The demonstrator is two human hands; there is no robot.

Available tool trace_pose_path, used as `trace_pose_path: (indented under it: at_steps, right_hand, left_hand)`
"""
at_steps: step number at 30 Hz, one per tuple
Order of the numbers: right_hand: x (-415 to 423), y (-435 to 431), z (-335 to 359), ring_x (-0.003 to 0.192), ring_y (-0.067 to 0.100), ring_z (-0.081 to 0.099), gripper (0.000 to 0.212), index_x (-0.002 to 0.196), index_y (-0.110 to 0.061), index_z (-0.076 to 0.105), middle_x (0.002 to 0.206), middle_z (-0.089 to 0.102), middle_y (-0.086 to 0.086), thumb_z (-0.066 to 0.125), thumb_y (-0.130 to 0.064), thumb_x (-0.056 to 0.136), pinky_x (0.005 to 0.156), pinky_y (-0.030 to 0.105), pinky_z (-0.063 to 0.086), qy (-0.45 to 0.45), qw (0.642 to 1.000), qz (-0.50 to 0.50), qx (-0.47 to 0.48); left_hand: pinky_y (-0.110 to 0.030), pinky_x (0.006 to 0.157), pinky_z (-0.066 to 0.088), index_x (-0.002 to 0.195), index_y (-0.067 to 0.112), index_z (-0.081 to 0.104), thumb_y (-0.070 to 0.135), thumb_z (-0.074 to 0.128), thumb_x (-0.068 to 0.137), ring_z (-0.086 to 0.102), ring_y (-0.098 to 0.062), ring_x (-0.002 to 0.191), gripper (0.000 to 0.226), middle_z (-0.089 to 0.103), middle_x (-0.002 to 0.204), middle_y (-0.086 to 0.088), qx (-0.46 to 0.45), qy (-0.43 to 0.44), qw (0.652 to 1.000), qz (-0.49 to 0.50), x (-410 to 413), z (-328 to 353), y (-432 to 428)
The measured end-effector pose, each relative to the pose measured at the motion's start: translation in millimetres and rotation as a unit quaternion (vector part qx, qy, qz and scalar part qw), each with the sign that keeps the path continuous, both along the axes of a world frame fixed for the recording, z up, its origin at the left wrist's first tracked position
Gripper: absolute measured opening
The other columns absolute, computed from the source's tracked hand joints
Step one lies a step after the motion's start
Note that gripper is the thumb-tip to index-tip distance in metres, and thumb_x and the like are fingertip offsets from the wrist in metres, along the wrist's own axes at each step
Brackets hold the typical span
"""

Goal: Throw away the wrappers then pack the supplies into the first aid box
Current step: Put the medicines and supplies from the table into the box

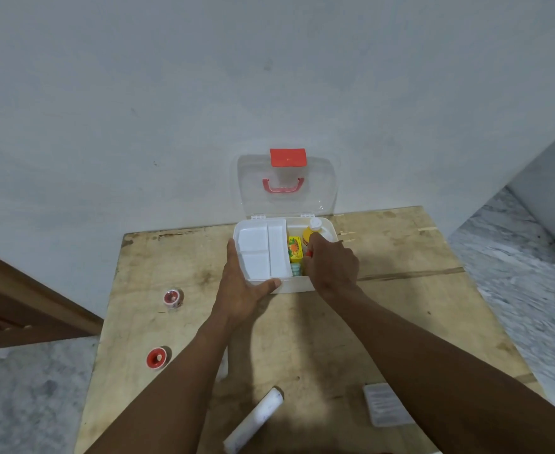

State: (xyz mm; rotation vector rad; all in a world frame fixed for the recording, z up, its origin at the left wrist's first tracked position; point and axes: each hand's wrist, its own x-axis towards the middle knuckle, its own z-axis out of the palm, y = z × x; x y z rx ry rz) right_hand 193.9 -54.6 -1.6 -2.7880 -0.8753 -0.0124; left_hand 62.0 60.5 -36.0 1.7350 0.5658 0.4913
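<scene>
The white first aid box (297,285) stands open at the table's far edge, its clear lid (287,185) with a red latch leaning on the wall. A white divided tray (263,253) sits in its left half. My left hand (246,286) grips the tray's front left corner. My right hand (331,267) reaches into the right half, fingers closed on a small red item beside a yellow bottle (312,232). A yellow carton (295,249) and a teal pack (296,269) lie inside. On the table lie two red tape spools (173,298) (157,357), a white bandage roll (254,424) and a clear packet (385,409).
The worn wooden table (400,322) stands against a pale wall. Marble floor (515,257) shows on the right and lower left. A brown wooden frame (24,316) is at the left.
</scene>
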Motion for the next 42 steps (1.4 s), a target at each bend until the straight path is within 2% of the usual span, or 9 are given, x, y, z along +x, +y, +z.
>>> trace_pose_path:
  at_steps: [3, 8, 17, 22, 26, 30, 34, 39, 42]
  right_hand:
    - [0.2, 1.6, -1.1, 0.082, 0.031, 0.066, 0.009, 0.097, -0.017, 0.058, 0.089, 0.068, 0.007, 0.053, -0.021, 0.091, 0.062, 0.03, 0.038, -0.01, 0.999, -0.001, -0.053]
    - [3.4, 6.3, 3.0, 0.086, 0.03, 0.066, 0.012, 0.094, -0.014, 0.063, 0.093, 0.068, 0.007, 0.052, -0.018, 0.09, 0.064, 0.03, 0.038, 0.019, 0.996, -0.01, -0.092]
    - [6.9, 1.1, 5.2, 0.086, 0.031, 0.065, 0.015, 0.096, -0.012, 0.067, 0.093, 0.069, 0.01, 0.056, -0.02, 0.09, 0.065, 0.031, 0.042, 0.043, 0.998, 0.013, -0.054]
    - [5.6, -11.8, 13.2, 0.078, 0.035, 0.063, 0.009, 0.078, -0.009, 0.065, 0.082, 0.07, 0.013, 0.059, -0.015, 0.083, 0.063, 0.033, 0.042, 0.054, 0.997, 0.051, -0.011]
    - [-2.5, -31.7, 19.8, 0.081, 0.036, 0.064, 0.015, 0.088, -0.009, 0.068, 0.089, 0.072, 0.015, 0.055, -0.016, 0.087, 0.066, 0.034, 0.045, 0.03, 0.997, 0.058, 0.029]
    - [-13.3, -60.6, 19.6, 0.089, 0.034, 0.065, 0.017, 0.095, -0.015, 0.069, 0.096, 0.072, 0.011, 0.054, -0.021, 0.088, 0.071, 0.035, 0.048, 0.045, 0.997, 0.024, 0.052]
    - [-28.1, -98.7, 10.1, 0.09, 0.031, 0.066, 0.017, 0.096, -0.017, 0.07, 0.095, 0.073, 0.007, 0.059, -0.024, 0.085, 0.076, 0.035, 0.05, 0.089, 0.995, 0.006, 0.039]
    - [-40.3, -149.8, -3.1, 0.102, 0.023, 0.063, 0.027, 0.108, -0.023, 0.065, 0.109, 0.069, 0.002, 0.064, -0.032, 0.083, 0.088, 0.036, 0.051, 0.207, 0.976, 0.01, -0.061]
    - [-44.8, -173.3, -6.9, 0.11, 0.021, 0.059, 0.04, 0.116, -0.026, 0.06, 0.117, 0.065, 0.001, 0.07, -0.036, 0.078, 0.092, 0.036, 0.049, 0.245, 0.962, 0.033, -0.119]
  left_hand:
    - [-0.003, 0.078, 0.047, 0.139, 0.03, 0.028, 0.014, 0.088, 0.069, 0.051, 0.012, 0.112, 0.093, 0.052, 0.123, 0.021, 0.004, 0.008, 1.0, 0.008, -0.1, -2.0, 0.5]
    - [-0.003, 0.077, 0.047, 0.136, 0.031, 0.029, 0.013, 0.088, 0.069, 0.053, 0.011, 0.111, 0.091, 0.053, 0.123, 0.018, 0.008, 0.013, 1.0, 0.012, 1.5, -4.0, 2.0]
    - [-0.006, 0.079, 0.048, 0.136, 0.031, 0.03, 0.024, 0.087, 0.067, 0.053, 0.007, 0.113, 0.09, 0.053, 0.123, 0.021, 0.015, 0.008, 1.0, 0.005, 1.7, -4.2, 2.7]
    - [-0.007, 0.081, 0.05, 0.138, 0.026, 0.029, 0.031, 0.085, 0.067, 0.052, 0.009, 0.114, 0.091, 0.052, 0.123, 0.022, 0.011, 0.005, 1.0, -0.013, 1.6, -2.6, 3.7]
    - [-0.008, 0.079, 0.05, 0.137, 0.024, 0.027, 0.033, 0.087, 0.066, 0.052, 0.012, 0.112, 0.093, 0.05, 0.12, 0.027, 0.02, 0.024, 0.999, -0.014, 1.8, -4.5, 5.8]
    - [-0.022, 0.087, 0.048, 0.135, 0.022, 0.027, 0.027, 0.088, 0.07, 0.053, -0.001, 0.109, 0.09, 0.051, 0.122, 0.014, 0.03, 0.044, 0.999, -0.009, 1.1, -7.3, 4.1]
    - [-0.027, 0.091, 0.041, 0.141, 0.016, 0.026, 0.023, 0.088, 0.071, 0.05, -0.011, 0.113, 0.094, 0.05, 0.126, 0.008, 0.043, 0.063, 0.997, 0.006, 1.6, -7.7, 3.1]
    - [-0.025, 0.098, 0.035, 0.152, 0.017, 0.012, 0.023, 0.084, 0.076, 0.038, -0.007, 0.121, 0.104, 0.037, 0.133, 0.012, 0.031, 0.089, 0.995, 0.015, 2.5, -6.4, -0.2]
    - [-0.029, 0.109, 0.031, 0.156, 0.016, -0.002, 0.022, 0.082, 0.079, 0.033, -0.013, 0.135, 0.114, 0.03, 0.152, 0.005, -0.003, 0.114, 0.993, 0.026, 6.2, -2.7, -2.3]
